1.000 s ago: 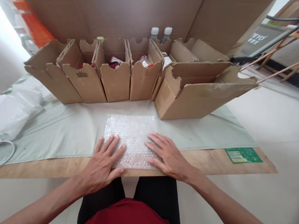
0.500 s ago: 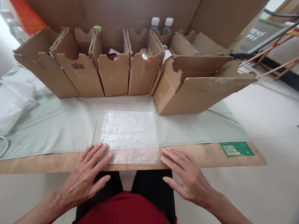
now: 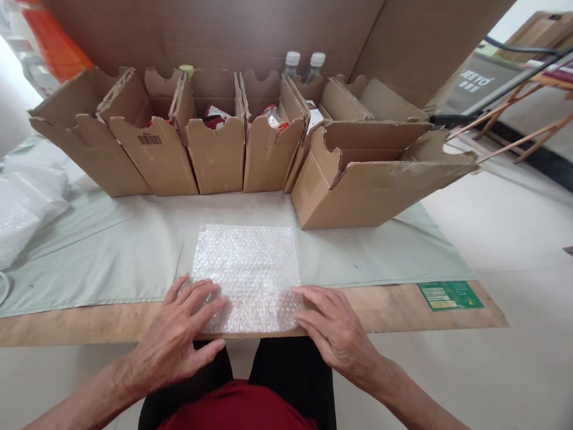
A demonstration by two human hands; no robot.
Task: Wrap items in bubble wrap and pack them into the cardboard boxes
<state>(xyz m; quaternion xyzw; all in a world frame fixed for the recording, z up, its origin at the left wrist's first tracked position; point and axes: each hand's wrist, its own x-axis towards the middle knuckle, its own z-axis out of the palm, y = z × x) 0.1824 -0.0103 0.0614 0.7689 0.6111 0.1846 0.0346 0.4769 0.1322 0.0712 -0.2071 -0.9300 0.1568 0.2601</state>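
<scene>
Tall cardboard closed off the back of our surface, where a pale green cloth covered all but a bare wooden strip along the front. We had the bubble wrap lying flat before us, mostly on the cloth, its near edge reaching the front of the surface. Our left hand rested at its near left corner, fingers loosely spread and closed on nothing, thumb apart from them. Our right hand touched the right edge near the front corner; we could not tell whether its fingers pinched the film or only lay against it. Beyond, we faced a row of open cardboard boxes, some with red packets inside, and two white-capped bottles showed above their backs. Another open box sat slantwise nearer us on the right. Crumpled plastic and a white cable lay off to our left.
</scene>
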